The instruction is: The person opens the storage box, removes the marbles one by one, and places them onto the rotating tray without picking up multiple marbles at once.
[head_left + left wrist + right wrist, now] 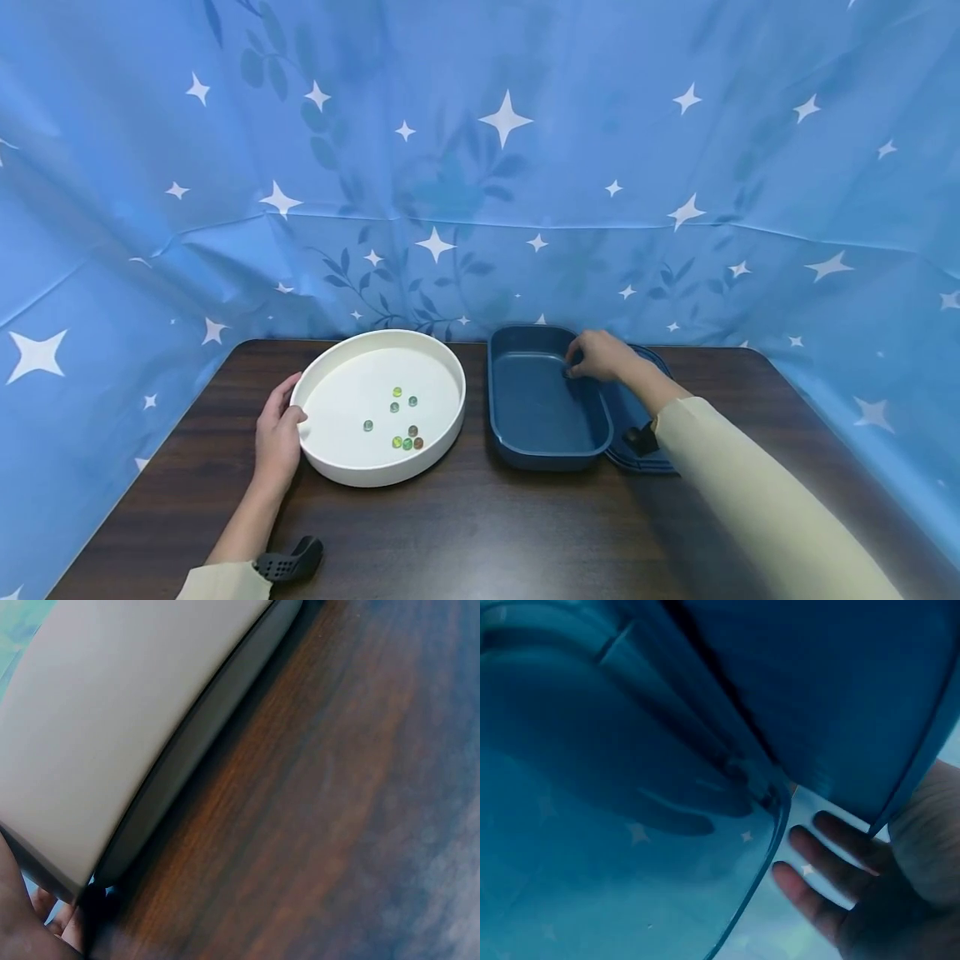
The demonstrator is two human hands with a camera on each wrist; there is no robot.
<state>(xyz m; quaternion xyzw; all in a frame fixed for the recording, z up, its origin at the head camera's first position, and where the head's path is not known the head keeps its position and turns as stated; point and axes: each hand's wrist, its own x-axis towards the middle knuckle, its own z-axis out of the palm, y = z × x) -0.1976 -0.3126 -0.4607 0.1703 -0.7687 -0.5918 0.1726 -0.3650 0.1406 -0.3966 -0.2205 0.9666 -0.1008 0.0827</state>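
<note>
In the head view my left hand [277, 437] grips the left side of a white round tray [322, 462], thumb over the rim and fingers along the outer wall. Several small glass marbles [368, 426], green, yellow and reddish-brown, lie on the tray's floor. My right hand [597, 357] reaches over the right wall of a deep blue rectangular container [540, 417], fingertips bent down inside it. A small dark spot shows at those fingertips; I cannot tell whether they pinch something. The right wrist view shows three fingers [810, 900] spread apart beyond the container's edge.
A blue lid-like piece [637, 425] lies right of the container, partly under the right forearm. All stand on a dark wood table [450, 533]. Behind its far edge hangs a blue curtain [480, 167] with white stars. Each wrist wears a black strap [288, 567].
</note>
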